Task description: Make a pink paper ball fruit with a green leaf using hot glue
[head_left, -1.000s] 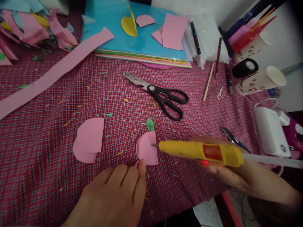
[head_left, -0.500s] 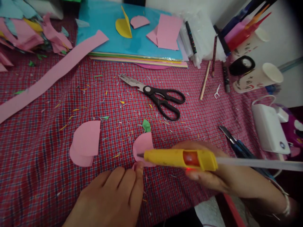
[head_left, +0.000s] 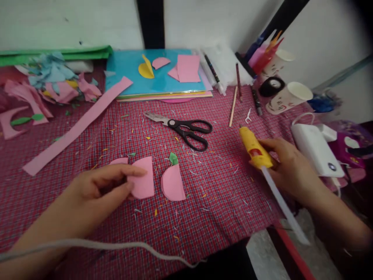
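Between the thumb and fingers of my left hand (head_left: 93,190) is a pink folded paper half-circle (head_left: 145,179). Another pink paper piece (head_left: 119,160) lies partly hidden behind that hand. Just right of the held piece, a second folded pink half-circle (head_left: 172,184) rests on the checked cloth, a green paper leaf (head_left: 173,158) at its top. My right hand (head_left: 288,167) is closed around a yellow hot glue gun (head_left: 255,149), its dark tip pointing up and away. A translucent glue stick (head_left: 284,206) sticks out of its rear.
Black-handled scissors (head_left: 182,130) lie mid-table. A long pink strip (head_left: 78,126) and a scrap pile (head_left: 55,83) are at left. Behind stands a stack of coloured sheets (head_left: 125,85). Paper cups (head_left: 291,97) and a white power box (head_left: 316,149) are at right. A pale cord (head_left: 116,245) crosses in front.
My left hand has left the leafed half-circle and taken hold of a pink piece to its left. The glue gun in my right hand has moved right, away from the paper. The view has tilted up.
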A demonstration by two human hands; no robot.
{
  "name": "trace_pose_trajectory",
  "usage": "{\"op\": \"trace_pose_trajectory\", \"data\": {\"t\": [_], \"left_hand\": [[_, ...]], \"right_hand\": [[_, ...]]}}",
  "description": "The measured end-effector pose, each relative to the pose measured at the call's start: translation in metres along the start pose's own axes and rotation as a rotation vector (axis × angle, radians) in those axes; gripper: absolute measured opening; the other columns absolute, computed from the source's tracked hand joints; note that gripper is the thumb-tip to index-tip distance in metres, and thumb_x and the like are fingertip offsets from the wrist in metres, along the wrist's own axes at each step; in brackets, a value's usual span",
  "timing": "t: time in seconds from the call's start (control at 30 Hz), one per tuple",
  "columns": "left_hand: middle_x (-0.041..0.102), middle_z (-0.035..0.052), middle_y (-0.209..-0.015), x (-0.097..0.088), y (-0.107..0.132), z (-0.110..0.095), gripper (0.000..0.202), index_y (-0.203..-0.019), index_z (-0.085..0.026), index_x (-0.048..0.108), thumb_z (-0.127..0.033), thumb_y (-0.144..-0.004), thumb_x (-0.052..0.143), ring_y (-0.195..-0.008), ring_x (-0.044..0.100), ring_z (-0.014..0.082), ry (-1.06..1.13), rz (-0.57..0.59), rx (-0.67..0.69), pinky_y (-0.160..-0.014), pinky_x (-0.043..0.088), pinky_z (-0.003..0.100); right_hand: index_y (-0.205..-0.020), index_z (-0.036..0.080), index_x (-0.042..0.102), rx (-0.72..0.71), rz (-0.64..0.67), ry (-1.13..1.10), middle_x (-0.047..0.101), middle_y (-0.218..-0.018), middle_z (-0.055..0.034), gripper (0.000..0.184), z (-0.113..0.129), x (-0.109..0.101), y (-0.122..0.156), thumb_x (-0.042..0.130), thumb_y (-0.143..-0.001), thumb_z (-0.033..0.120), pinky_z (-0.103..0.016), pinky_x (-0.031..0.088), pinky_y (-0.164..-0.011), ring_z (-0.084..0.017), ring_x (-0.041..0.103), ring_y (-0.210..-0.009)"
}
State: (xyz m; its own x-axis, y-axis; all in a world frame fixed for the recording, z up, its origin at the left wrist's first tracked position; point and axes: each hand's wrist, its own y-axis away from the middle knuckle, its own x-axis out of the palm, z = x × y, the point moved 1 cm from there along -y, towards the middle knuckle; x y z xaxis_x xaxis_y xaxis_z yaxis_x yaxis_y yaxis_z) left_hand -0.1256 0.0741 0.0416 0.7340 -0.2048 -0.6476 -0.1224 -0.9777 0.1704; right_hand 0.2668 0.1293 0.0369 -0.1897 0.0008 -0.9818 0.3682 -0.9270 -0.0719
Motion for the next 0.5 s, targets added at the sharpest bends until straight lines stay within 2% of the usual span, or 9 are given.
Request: {"op": "trace_pose_trajectory", "data": {"t": [0.1, 0.23, 0.27, 0.33, 0.43, 0.5], "left_hand": [[0.076, 0.0051, -0.086, 0.003, -0.005, -0.007, 0.032, -0.107, -0.019, 0.070, -0.024, -0.082, 0.050, -0.064, 0.068, 0.0145, 0.031, 0.087, 0.042, -0.051, 0.053, 0.021], [0.076, 0.0066, -0.100, 0.019, 0.005, -0.010, 0.027, -0.105, -0.021, 0.070, -0.019, -0.083, 0.055, -0.087, 0.072, 0.0184, 0.016, 0.086, 0.161, -0.072, 0.060, 0.028], [0.076, 0.0060, -0.101, 0.023, 0.008, -0.010, 0.025, -0.102, -0.022, 0.070, -0.018, -0.084, 0.054, -0.091, 0.072, 0.0183, 0.022, 0.056, 0.164, -0.075, 0.060, 0.029], [0.076, 0.0045, -0.091, 0.029, 0.011, -0.008, 0.024, -0.096, -0.022, 0.071, -0.016, -0.087, 0.049, -0.081, 0.072, 0.0159, 0.061, 0.039, 0.136, -0.067, 0.060, 0.026], [0.071, 0.0009, -0.071, 0.034, 0.013, -0.008, 0.024, -0.097, -0.021, 0.067, -0.015, -0.089, 0.046, -0.058, 0.067, 0.0119, 0.142, 0.134, 0.065, -0.049, 0.055, 0.020], [0.068, -0.0002, -0.070, 0.035, 0.013, -0.008, 0.021, -0.100, -0.021, 0.064, -0.014, -0.090, 0.046, -0.057, 0.066, 0.0112, 0.156, 0.152, 0.043, -0.050, 0.055, 0.019]], "right_hand": [[-0.124, 0.012, 0.049, -0.031, 0.005, -0.025, 0.060, -0.113, -0.0216, 0.039, -0.008, 0.009, -0.003, 0.055, -0.089, 0.026, -0.047, 0.048, -0.092, -0.034, 0.059, -0.104], [-0.125, 0.013, 0.051, -0.080, -0.041, -0.070, 0.060, -0.112, -0.0167, 0.044, -0.011, 0.020, -0.004, 0.058, -0.085, 0.029, -0.050, 0.050, -0.090, -0.032, 0.060, -0.102], [-0.126, 0.013, 0.051, -0.090, -0.043, -0.067, 0.060, -0.111, -0.0155, 0.044, -0.012, 0.021, -0.004, 0.057, -0.085, 0.029, -0.050, 0.051, -0.089, -0.031, 0.060, -0.101], [-0.128, 0.013, 0.051, -0.104, -0.024, -0.056, 0.060, -0.112, -0.0148, 0.044, -0.012, 0.021, -0.004, 0.056, -0.087, 0.028, -0.050, 0.051, -0.088, -0.030, 0.060, -0.101], [-0.127, 0.013, 0.054, -0.113, -0.033, -0.045, 0.059, -0.116, -0.0159, 0.043, -0.003, 0.011, 0.001, 0.057, -0.088, 0.029, -0.053, 0.049, -0.091, -0.032, 0.058, -0.104], [-0.126, 0.014, 0.055, -0.119, -0.082, -0.071, 0.059, -0.119, -0.0164, 0.040, 0.014, 0.002, 0.006, 0.058, -0.089, 0.029, -0.055, 0.045, -0.095, -0.033, 0.055, -0.108]]}}
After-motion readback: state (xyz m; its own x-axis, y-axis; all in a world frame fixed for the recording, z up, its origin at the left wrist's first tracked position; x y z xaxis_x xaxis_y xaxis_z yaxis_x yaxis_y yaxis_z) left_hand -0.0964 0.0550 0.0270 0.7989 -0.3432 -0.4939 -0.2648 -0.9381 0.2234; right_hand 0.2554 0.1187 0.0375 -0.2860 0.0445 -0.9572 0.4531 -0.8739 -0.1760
